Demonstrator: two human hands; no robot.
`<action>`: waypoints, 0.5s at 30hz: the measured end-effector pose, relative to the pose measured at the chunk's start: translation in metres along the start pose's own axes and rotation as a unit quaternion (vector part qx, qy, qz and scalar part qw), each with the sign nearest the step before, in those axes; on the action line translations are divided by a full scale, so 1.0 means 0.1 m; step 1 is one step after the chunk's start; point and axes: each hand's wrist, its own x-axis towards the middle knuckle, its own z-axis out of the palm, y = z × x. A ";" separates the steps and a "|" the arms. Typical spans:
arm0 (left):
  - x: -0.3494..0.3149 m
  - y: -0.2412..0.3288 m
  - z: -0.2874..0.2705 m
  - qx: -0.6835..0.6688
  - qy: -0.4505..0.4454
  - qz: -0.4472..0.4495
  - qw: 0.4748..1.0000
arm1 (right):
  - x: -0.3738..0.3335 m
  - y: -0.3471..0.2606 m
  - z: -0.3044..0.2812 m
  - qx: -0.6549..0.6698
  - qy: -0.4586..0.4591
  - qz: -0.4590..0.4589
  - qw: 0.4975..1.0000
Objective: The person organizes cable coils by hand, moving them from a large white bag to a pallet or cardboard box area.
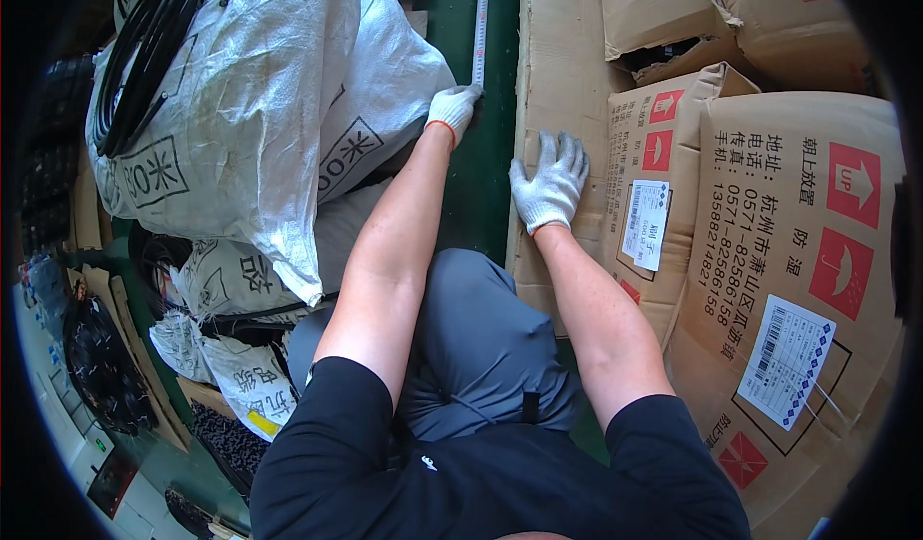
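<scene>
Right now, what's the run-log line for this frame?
left hand: gripping tape measure | right hand: palm down on cardboard | left side: white sacks | right side: cartons

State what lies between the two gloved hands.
In the head view, a strip of green floor separates the left hand from the right hand; the measuring tape meets the left hand.

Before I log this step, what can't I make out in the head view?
Tape measure, head view: far end cut off by top edge; markings too small.
Left hand, head view: palm-side grip hidden by its back.
Torn carton, head view: contents mostly lost in shadow.
</scene>
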 end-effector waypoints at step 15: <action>0.06 -0.10 0.41 -0.008 -0.052 -0.024 0.998 | 0.02 0.02 0.04 -0.009 0.001 0.000 1.000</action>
